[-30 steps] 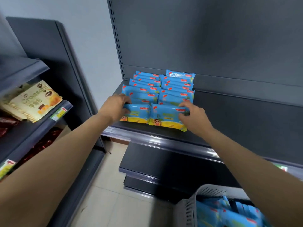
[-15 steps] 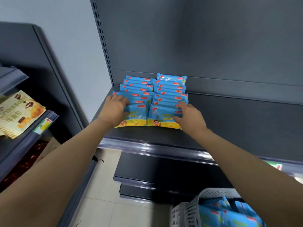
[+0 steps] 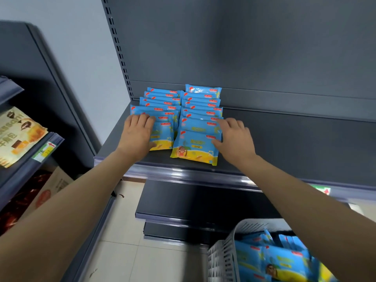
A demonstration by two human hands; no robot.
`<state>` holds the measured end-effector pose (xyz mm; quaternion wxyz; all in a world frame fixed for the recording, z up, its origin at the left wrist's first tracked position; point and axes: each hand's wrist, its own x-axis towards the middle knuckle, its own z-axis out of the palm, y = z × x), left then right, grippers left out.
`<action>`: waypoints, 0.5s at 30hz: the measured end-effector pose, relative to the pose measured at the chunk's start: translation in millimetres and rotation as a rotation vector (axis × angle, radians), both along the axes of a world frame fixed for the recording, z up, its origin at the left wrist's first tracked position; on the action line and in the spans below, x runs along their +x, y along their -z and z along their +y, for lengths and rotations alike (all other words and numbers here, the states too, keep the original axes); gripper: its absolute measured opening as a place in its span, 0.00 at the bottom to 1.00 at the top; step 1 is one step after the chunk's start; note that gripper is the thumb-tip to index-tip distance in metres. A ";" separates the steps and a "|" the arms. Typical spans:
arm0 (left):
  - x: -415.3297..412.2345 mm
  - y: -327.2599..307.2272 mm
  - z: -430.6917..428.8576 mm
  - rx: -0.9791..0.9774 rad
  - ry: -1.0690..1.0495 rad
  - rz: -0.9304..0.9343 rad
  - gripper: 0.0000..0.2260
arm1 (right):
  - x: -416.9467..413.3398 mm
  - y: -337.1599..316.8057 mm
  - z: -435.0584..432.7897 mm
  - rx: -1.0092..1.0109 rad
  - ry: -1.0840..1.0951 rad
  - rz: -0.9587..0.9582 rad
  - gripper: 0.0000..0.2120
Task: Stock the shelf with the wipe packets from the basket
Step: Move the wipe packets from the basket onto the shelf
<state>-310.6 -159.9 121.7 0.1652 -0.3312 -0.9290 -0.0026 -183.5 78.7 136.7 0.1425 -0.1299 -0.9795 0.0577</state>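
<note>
Head view: in the middle of the frame a dark grey shelf (image 3: pixel 284 143) carries the wipe packets (image 3: pixel 195 127). They are blue with a yellow strip at the bottom and are laid in two overlapping rows that run from near the shelf's front edge to the back panel (image 3: pixel 244 47). The left row (image 3: pixel 160 104) and the right row (image 3: pixel 201 102) lie just beside each other near the shelf's left end.

The left hand (image 3: pixel 138 135) lies palm down on the front packets of the left row, fingers straight and close together, resting on the wrappers. The right hand (image 3: pixel 234 139) sits at the right edge of the right row with its fingers loosely spread. Its fingertips touch the sides of the packets, and its thumb lies against the right edge of the front packet (image 3: pixel 193 148), which lies flat and shows a cartoon figure.

In the lower right corner a white slatted basket (image 3: pixel 230 247) holds more packets (image 3: pixel 274 259) of the same kind, partly hidden behind the right forearm. Below the stocked shelf, a lower shelf (image 3: pixel 193 202) juts out over pale floor tiles (image 3: pixel 126 251). At the left edge of the frame another rack bears a tan snack bag (image 3: pixel 18 135) above a green and yellow price tag (image 3: pixel 43 150), with a cardboard box (image 3: pixel 53 188) beneath.
</note>
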 end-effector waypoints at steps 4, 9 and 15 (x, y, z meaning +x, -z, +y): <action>30.2 -15.1 21.0 0.132 0.093 0.058 0.29 | 18.2 -11.4 6.5 0.032 -0.029 0.077 0.24; 84.4 -38.8 60.2 0.264 0.200 0.113 0.23 | 52.9 -28.3 24.5 0.039 -0.047 0.154 0.22; 168.4 -52.1 124.1 0.274 0.334 0.134 0.22 | 126.5 -38.0 69.1 0.079 -0.044 0.214 0.22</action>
